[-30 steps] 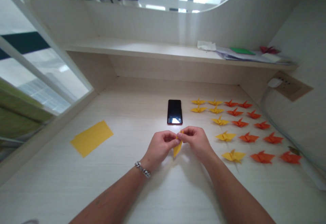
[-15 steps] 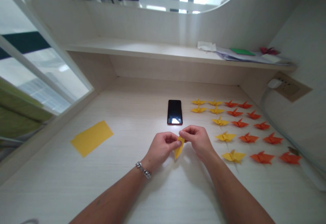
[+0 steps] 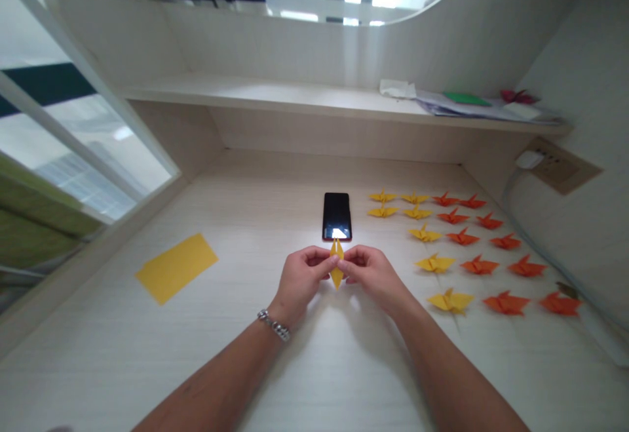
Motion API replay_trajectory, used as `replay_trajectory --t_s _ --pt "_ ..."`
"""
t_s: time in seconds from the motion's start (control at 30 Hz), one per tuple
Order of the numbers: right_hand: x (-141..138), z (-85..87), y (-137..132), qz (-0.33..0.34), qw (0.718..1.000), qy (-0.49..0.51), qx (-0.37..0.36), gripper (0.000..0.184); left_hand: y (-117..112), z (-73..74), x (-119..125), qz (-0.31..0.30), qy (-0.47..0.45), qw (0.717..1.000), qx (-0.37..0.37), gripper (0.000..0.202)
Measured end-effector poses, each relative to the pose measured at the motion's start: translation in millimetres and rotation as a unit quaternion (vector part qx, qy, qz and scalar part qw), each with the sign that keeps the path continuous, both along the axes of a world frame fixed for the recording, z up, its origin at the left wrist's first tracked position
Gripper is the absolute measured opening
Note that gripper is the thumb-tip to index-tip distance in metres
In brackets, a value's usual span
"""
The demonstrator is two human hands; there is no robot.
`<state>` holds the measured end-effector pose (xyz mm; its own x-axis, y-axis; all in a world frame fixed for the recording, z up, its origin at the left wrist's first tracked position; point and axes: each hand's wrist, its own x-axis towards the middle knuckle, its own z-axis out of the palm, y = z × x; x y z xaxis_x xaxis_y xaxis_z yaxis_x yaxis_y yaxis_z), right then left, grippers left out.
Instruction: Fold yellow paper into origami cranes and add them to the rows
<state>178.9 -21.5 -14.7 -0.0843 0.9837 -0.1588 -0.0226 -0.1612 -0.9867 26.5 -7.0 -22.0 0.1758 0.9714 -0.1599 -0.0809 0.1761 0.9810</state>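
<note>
Between my two hands is a small piece of folded yellow paper (image 3: 337, 277), a narrow diamond with a split upper tip. My left hand (image 3: 305, 282) pinches its left side, thumb on the front face. From the right, my right hand (image 3: 369, 276) pinches it the same way, and the two thumb tips nearly meet. Just beyond the paper's upper tip lies a black phone (image 3: 337, 214), flat on the desk. To the right stand rows of finished paper cranes, yellow cranes (image 3: 435, 263) nearer my hands and orange cranes (image 3: 479, 265) farther right.
Flat yellow paper sheets (image 3: 179, 268) lie on the desk at the left. A shelf (image 3: 295, 99) runs along the back, with papers (image 3: 472, 108) at its right. A white cable (image 3: 507, 189) runs from a wall socket (image 3: 560, 168) down the right side.
The folded yellow paper has turned from slanted to upright, its split tip now pointing away from me. My right hand has come lower, and both thumbs now press its front.
</note>
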Motion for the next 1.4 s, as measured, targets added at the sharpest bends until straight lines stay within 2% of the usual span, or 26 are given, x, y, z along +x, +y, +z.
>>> replay_trajectory --t_s 0.13,0.27,0.43,0.67,0.77,0.83,1.03,1.13,1.23,1.4 --pt "2.4 -5.4 1.0 -0.004 0.999 -0.037 0.025 0.023 0.1 0.4 1.7 -0.011 -0.027 0.999 -0.012 0.025" --pt "1.8 -10.4 2.3 0.008 0.995 -0.082 0.049 0.017 0.7 1.5 1.5 -0.035 0.003 0.999 0.033 0.025" --pt "-7.1 -10.4 0.3 -0.005 0.999 -0.018 0.032 0.022 4.0 -0.7 -2.4 0.003 0.025 0.998 0.060 0.025" --pt "-10.0 0.8 -1.5 -0.015 1.000 0.005 0.007 0.028 3.9 1.5 0.3 0.035 -0.024 0.998 0.041 0.024" --pt "-8.8 -0.1 0.4 -0.042 0.997 0.055 -0.023 0.030 3.1 4.5 0.5 0.042 -0.037 0.998 0.029 0.024" --pt "-6.2 -2.4 2.1 -0.071 0.995 0.071 -0.019 0.030 2.4 6.0 0.1 0.034 -0.045 0.998 0.021 0.024" --pt "3.7 -1.4 4.9 -0.165 0.982 0.027 0.090 0.029 -1.0 7.5 0.3 -0.024 -0.055 0.998 -0.003 0.026" --pt "1.1 1.1 3.8 -0.191 0.975 0.057 0.096 0.038 -1.2 8.1 0.5 -0.047 -0.049 0.998 0.001 0.031" --pt "-3.2 0.7 2.6 -0.156 0.982 0.095 0.052 0.045 -0.2 8.3 0.3 -0.021 -0.055 0.998 0.017 0.031" --pt "-0.1 -2.3 3.4 -0.103 0.992 0.049 0.062 0.031 0.5 7.4 -0.6 -0.042 -0.034 0.998 0.031 0.028"
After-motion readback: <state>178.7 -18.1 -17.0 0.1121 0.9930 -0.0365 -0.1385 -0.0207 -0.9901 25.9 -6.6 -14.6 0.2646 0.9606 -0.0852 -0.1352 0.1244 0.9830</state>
